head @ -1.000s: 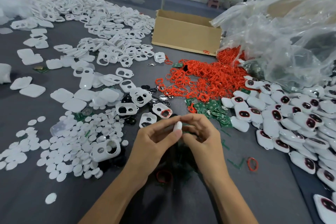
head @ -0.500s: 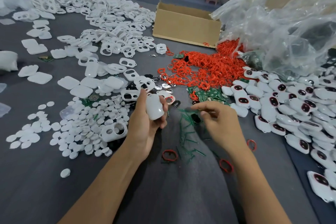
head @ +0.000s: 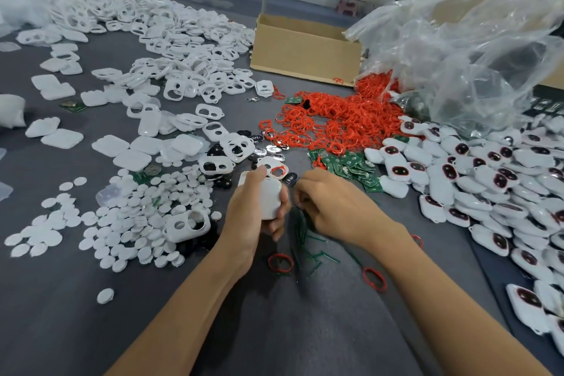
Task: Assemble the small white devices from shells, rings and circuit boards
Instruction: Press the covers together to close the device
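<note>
while the left hand grips the white shell, fingers wrapped round it, long axis pointing away from the person, the right hand sits just right of it, fingers curled down onto the bench; can't tell if they pinch anything. circuit boards lie just ahead-right of the right hand, so it's the nearer 1. bare bench on the near side; finished devices crowd the right.
</note>
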`<state>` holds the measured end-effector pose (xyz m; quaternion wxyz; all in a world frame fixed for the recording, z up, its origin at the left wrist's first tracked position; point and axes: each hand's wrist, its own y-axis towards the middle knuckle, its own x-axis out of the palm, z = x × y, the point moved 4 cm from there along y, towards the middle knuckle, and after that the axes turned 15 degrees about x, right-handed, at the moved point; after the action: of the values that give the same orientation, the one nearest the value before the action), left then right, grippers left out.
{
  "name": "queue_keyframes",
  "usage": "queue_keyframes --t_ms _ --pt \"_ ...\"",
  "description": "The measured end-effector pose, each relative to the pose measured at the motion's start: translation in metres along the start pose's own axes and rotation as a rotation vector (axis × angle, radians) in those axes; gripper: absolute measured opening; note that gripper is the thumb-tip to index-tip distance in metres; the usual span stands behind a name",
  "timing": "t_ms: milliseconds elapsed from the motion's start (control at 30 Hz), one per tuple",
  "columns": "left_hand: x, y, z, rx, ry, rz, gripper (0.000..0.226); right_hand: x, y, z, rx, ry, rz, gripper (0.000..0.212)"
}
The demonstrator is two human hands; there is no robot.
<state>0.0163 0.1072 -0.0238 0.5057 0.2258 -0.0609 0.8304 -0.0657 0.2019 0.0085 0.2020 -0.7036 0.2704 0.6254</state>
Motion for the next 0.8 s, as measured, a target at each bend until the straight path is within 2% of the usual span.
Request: queue_keyframes --t_ms 67,233,367,500,800 --pt "0.000 0.001 -0.001 -0.001 0.003 0.008 0.050 -0.004 -0.003 0.000 0.015 0.087 0.050 0.005" --pt "-0.002 0.002 -0.003 -0.019 0.014 0.051 0.059 -0.018 -0.015 0.002 0.134 0.507 0.259 0.012" --pt "-0.006 0.001 -0.004 -0.017 0.062 0.076 0.063 -0.026 -0.022 -0.009 0.151 0.684 0.408 0.014" --pt "-0.003 -0.001 -0.006 -0.047 0.094 0.063 0.064 -0.032 -0.021 -0.020 0.095 0.650 0.477 0.009" --pt "0.002 -0.004 -0.003 -0.069 0.079 0.105 0.061 -0.033 -0.019 -0.028 -0.045 0.441 0.444 0.007"
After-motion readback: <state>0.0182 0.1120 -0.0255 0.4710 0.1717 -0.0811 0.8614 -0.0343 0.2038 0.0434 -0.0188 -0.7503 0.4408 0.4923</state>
